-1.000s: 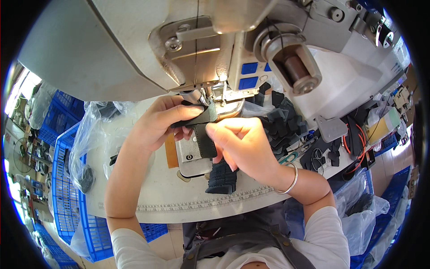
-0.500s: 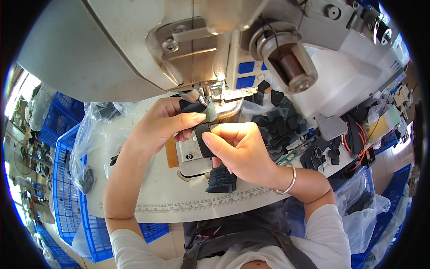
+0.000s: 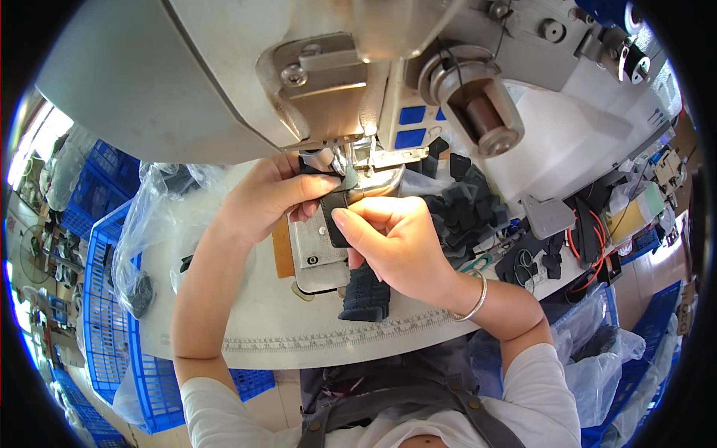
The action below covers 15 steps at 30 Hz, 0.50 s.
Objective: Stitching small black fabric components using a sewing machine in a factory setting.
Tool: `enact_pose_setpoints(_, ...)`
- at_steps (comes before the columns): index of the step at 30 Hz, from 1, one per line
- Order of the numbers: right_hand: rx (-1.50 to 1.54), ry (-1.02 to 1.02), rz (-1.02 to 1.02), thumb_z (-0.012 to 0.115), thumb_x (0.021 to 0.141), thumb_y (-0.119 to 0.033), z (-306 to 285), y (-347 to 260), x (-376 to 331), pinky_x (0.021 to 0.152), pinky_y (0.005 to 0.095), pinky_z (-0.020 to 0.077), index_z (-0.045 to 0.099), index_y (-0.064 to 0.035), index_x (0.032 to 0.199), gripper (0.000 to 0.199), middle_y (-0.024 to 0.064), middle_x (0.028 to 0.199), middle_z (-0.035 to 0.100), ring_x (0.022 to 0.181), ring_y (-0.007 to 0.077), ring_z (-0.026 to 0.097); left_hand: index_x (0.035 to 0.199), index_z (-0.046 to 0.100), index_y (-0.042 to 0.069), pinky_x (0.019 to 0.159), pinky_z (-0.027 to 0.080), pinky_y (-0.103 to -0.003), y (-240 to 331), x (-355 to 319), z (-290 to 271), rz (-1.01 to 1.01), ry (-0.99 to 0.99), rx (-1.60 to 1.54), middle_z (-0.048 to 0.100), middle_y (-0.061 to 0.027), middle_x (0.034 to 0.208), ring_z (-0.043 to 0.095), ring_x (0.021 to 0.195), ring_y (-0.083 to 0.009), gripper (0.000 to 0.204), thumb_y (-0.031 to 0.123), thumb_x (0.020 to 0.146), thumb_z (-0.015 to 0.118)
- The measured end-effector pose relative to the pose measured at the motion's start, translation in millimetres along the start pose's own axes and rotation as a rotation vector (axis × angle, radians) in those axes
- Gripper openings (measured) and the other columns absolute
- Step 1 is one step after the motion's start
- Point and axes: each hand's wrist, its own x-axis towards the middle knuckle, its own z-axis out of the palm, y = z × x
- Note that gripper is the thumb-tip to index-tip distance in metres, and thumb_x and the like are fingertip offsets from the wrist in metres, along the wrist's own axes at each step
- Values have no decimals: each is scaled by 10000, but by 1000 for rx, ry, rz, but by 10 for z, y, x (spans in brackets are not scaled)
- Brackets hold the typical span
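A dark piece of fabric or leather (image 3: 335,218), with a greyer patch at its far end, lies at the presser foot (image 3: 345,158) of a sewing machine (image 3: 216,89). Thumb and fingers of my left hand (image 3: 270,196) pinch its far left part, close by the needle area. My right hand (image 3: 392,243), with a silver bangle on the wrist, grips the near right side of the same piece between thumb and forefinger. Under my right hand, a stack of similar dark pieces (image 3: 364,297) rests on the table, its upper part hidden. The needle tip is too small to make out.
Loose dark pieces (image 3: 470,205) are heaped right of the machine bed. A printed ruler (image 3: 314,342) follows the white table's curved front edge. Blue crates (image 3: 153,392) and clear plastic bags (image 3: 160,216) stand left. A thread spool (image 3: 485,116) overhangs at upper right.
My right hand has shifted slightly left and up along the dark piece. Both hands keep their pinch. The whole view has moved a little.
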Motion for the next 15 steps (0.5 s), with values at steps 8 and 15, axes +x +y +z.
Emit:
enact_pose_setpoints(8,-55,32,-2,535,845,-186,-15,-2,34,403,214,306,521,-15,580,316,-5,471,494,444,20,394,792,570,48,459,330,-190,-14,45,-17,-9,129,-59,510,12,586,451,498,-55,110,138,770,629)
enact_pose_setpoints(15,-63,38,-31,536,850,-187,-16,11,28,399,215,307,551,-4,607,305,-1,473,501,442,21,395,788,568,59,455,324,-199,-6,45,-24,-6,97,-124,509,8,578,448,493,-63,84,132,775,607)
